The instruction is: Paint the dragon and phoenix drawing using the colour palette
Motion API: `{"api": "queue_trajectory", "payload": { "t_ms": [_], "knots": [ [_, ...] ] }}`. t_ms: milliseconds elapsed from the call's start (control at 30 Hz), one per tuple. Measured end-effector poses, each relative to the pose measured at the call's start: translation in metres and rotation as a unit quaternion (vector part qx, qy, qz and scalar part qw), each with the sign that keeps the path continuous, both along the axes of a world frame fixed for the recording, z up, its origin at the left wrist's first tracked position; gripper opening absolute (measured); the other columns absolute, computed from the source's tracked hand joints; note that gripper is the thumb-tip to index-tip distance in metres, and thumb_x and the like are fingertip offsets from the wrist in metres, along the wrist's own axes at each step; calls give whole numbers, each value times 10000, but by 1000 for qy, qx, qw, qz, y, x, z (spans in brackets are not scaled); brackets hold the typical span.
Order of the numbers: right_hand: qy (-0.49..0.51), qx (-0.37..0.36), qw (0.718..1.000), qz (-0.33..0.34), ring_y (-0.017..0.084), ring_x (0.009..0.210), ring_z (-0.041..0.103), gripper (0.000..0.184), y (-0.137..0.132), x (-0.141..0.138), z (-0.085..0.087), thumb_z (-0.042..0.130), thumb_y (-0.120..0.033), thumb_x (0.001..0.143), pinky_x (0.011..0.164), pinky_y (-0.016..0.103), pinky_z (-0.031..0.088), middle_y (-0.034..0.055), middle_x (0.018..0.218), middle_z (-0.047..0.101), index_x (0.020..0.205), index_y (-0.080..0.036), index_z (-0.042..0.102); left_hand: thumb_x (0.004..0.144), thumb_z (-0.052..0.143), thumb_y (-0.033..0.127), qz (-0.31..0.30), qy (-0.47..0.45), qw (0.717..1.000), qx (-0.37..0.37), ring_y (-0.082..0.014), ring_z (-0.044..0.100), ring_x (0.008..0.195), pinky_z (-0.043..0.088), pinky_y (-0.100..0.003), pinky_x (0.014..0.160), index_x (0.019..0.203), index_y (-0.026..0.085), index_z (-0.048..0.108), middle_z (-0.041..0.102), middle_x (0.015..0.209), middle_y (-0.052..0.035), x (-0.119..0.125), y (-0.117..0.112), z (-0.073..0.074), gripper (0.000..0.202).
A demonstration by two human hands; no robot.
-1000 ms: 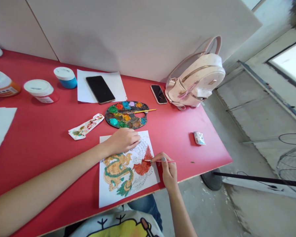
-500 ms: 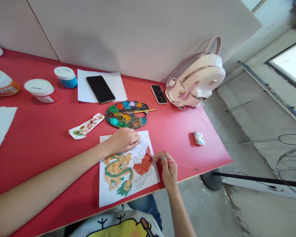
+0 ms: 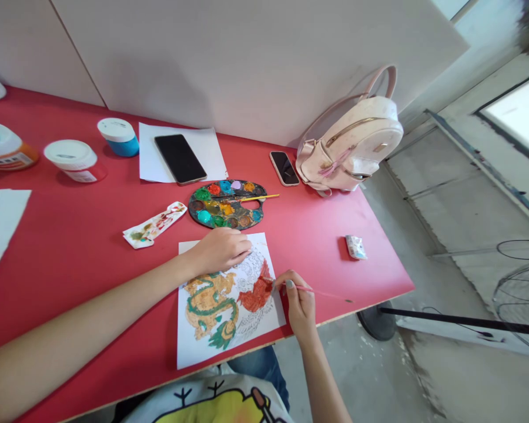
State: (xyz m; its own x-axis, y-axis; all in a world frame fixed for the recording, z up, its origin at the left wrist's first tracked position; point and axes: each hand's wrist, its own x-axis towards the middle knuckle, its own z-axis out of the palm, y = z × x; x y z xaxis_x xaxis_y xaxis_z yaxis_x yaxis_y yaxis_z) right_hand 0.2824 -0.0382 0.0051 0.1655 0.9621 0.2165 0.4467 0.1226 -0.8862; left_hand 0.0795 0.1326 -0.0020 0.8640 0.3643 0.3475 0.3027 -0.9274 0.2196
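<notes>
A sheet of paper (image 3: 189,357) lies at the table's front edge, with a painted orange and green dragon and a partly red bird outline. My left hand (image 3: 223,249) rests on the sheet's upper part, fingers curled together and nothing visible in them. Between thumb and fingers, my right hand (image 3: 297,296) pinches a thin pink paintbrush (image 3: 311,289); its tip touches the red area. Just beyond the sheet sits a palette (image 3: 197,218) with several colours, a yellow-handled brush (image 3: 267,197) lying across it. Left of the palette is a paint-stained tissue (image 3: 152,226).
Farther back on the red table (image 3: 92,247) are several paint jars (image 3: 119,138), a black phone (image 3: 180,158) on white paper (image 3: 147,153), a smaller phone (image 3: 284,168) and a pink backpack (image 3: 357,147). A small wrapped packet (image 3: 355,247) lies at right.
The brush tip has shifted slightly left and up over the red area, with my right hand moving a little the same way. My left hand stays in place.
</notes>
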Motion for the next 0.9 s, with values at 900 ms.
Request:
{"api": "queue_trajectory", "payload": {
  "t_ms": [900],
  "knots": [
    [-12,11,999,38,184,710,593,440,0,-1,1,376,-373,1102,669,296,456,32,759,614,850,-209,696,1010,498,273,-8,-13,1000,-6,-162,547,679,313,-324,637,771,204,577,647,711,-5,1,0,0,262]
  ]
}}
